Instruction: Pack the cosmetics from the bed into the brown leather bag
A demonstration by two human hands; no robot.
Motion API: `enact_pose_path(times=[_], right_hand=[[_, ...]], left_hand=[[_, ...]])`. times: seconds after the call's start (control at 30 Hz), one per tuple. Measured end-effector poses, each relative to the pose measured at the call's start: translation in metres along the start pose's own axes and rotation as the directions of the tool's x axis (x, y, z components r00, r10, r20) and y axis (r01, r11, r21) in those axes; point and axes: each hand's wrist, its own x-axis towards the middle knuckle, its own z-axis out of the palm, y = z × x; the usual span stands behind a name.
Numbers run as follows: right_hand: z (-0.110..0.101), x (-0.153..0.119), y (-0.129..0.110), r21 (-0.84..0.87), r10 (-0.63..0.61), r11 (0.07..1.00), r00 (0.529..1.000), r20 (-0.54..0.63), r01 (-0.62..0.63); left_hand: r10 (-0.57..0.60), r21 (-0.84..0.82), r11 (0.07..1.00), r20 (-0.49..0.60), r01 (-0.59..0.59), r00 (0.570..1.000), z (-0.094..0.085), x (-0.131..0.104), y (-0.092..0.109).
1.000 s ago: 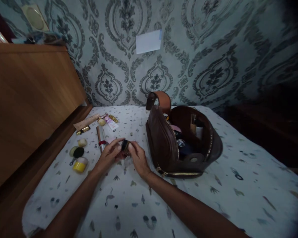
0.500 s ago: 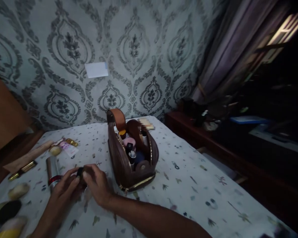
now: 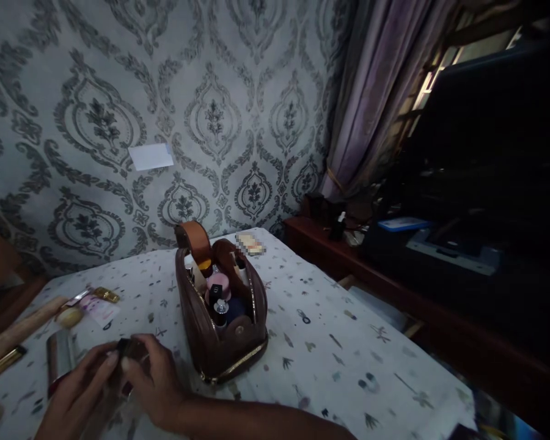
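Both hands meet at the lower left, around a small black-topped item whose lower part looks clear and is blurred. My left hand pinches it from the left, beside a silver cylinder. From the right, my right hand has its thumb and fingers on the same item. Just right of them stands an unzipped brown bag, holding a pink round container, a black box, a silver-capped bottle and other cosmetics.
A gold tube, a pink-and-white packet, a round beige item and a gold-black tube lie left on the patterned cloth. Behind the bag is a pixelated item. A dark red ledge runs along the right.
The view has swung right and up, so the bag and hands appear further left and lower. Both hands still hold the small black-topped item.
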Motion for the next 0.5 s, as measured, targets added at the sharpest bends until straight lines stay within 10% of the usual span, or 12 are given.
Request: enact_pose_path(times=[0.33, 0.5], right_hand=[[-0.007, -0.007, -0.022, -0.024, 0.095, 0.995, 0.995, 0.018, -0.095], [-0.014, -0.012, -0.014, -0.139, 0.151, 0.981, 0.984, 0.094, -0.137]], left_hand=[[-0.021, 0.015, 1.000, 0.203, 0.018, 0.979, -0.012, 0.022, 0.001], [0.050, 0.018, 0.998, 0.137, -0.053, 0.989, -0.006, 0.028, 0.015]])
